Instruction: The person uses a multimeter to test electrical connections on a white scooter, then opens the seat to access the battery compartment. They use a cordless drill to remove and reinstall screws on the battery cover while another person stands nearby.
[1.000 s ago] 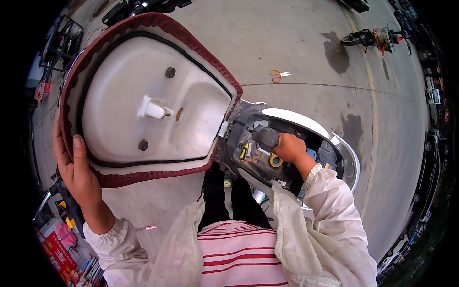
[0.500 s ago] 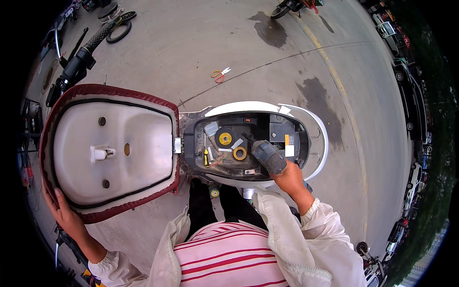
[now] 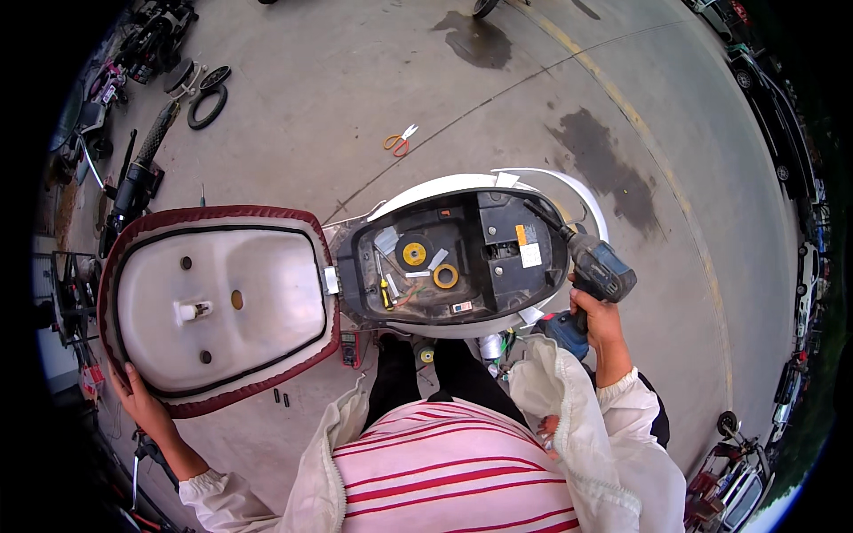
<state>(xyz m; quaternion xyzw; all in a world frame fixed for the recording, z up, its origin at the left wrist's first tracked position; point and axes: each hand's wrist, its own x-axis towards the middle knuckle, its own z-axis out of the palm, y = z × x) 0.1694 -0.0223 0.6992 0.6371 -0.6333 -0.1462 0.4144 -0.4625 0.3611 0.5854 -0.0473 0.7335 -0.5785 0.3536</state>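
Observation:
My left hand [image 3: 145,404] grips the near left edge of the raised scooter seat [image 3: 267,293], thumb on its pale underside and fingers round the dark red rim. The seat is hinged open beside the black storage compartment [image 3: 378,306]. My right hand [image 3: 601,320] is closed round the handle of a cordless drill [image 3: 604,268], held over the compartment's right end. Its bit points up and left, above the dark panel with a white label [image 3: 530,255]. Inside the compartment lie a yellow-centred disc [image 3: 415,255], a roll of tape [image 3: 454,270] and a yellow-handled screwdriver [image 3: 386,294].
Orange-handled scissors [image 3: 401,142] lie on the concrete beyond the scooter. A red multimeter [image 3: 350,350] sits near my feet, by the seat. Tyres [image 3: 208,107] and a handlebar grip [image 3: 158,133] are at the far left. Parked cars [image 3: 771,133] line the right.
My right hand has lifted the drill from over the compartment's middle out to its right end, turning it. My left hand stays on the seat. The whole view has shifted and turned a little.

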